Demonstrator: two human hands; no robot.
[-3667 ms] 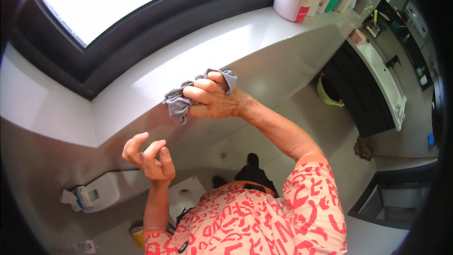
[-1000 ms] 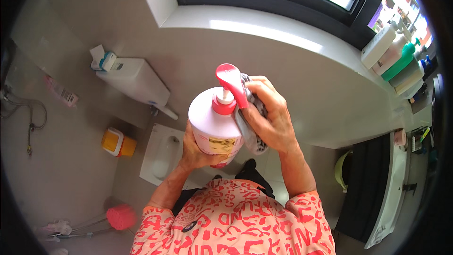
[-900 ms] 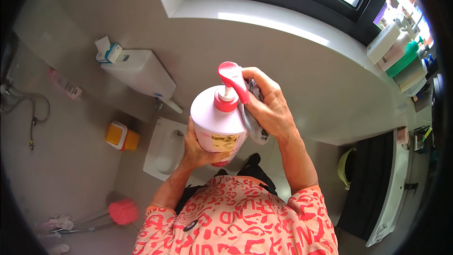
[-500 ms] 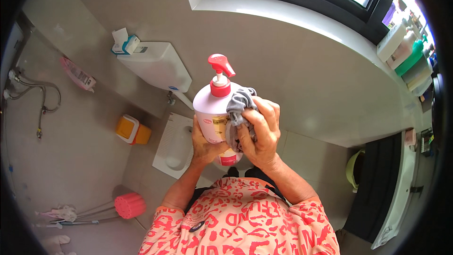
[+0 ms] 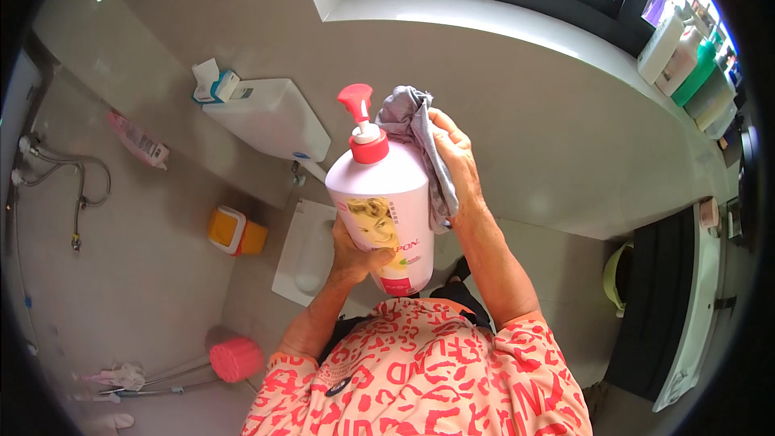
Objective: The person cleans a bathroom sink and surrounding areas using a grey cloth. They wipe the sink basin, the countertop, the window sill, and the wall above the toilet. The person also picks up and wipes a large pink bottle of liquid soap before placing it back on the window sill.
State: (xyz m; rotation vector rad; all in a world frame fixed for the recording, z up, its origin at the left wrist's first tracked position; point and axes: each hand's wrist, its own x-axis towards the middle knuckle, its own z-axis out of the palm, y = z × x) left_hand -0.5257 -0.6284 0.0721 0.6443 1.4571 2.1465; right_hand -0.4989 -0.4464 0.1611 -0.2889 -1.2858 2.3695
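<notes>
A large pale pink pump bottle (image 5: 412,186) with a red pump head is held up in front of my chest, tilted slightly. Its label with a printed picture faces me. My left hand (image 5: 353,254) grips the bottle low on its left side, thumb across the label. In my right hand (image 5: 456,153) is a grey cloth (image 5: 432,153), bunched at the bottle's upper right shoulder and hanging down along its right side. The cloth touches the bottle; part of my right fingers is hidden behind it.
Beyond the bottle stand a white cistern (image 5: 266,121) with a tissue box (image 5: 215,85) on it and a squat toilet (image 5: 303,254). An orange bin (image 5: 236,232) and a red brush holder (image 5: 236,359) are at left. Bottles (image 5: 696,73) line the windowsill; a dark cabinet (image 5: 654,315) is at right.
My right hand and the cloth have moved from the bottle's front up to its right shoulder, and the cloth has spread out. The bottle has turned, so its label shows more fully.
</notes>
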